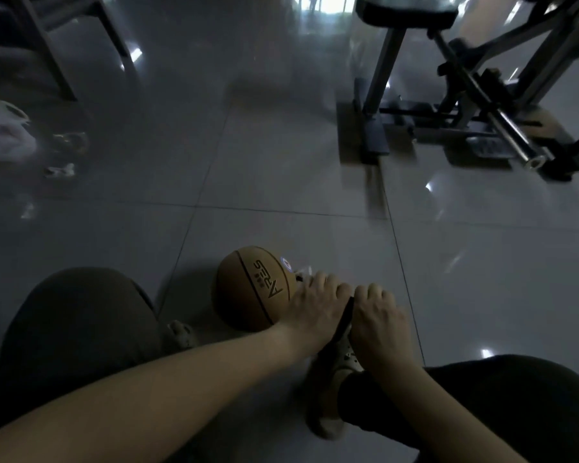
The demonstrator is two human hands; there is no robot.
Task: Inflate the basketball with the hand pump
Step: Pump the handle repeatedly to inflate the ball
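Head view: basketball (251, 289) on tiled floor (281, 168), touching both hands.
Left hand (315, 304): fingers curled round hand pump (345, 316) at ball end.
Right hand (378, 317): fingers curled round pump's rear.
Progress: needle joint hidden; ball round, firmness unknown; pumping judged unfinished.

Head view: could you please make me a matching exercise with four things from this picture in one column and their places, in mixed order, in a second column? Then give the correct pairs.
Things
1. basketball
2. hand pump
3. white bag
4. metal gym frame

Places
A. upper right of the picture, standing on the floor
B. far left, on the floor
C. held between the left hand and the right hand
D. on the floor, just left of both hands

Pairs: 1-D, 2-C, 3-B, 4-A
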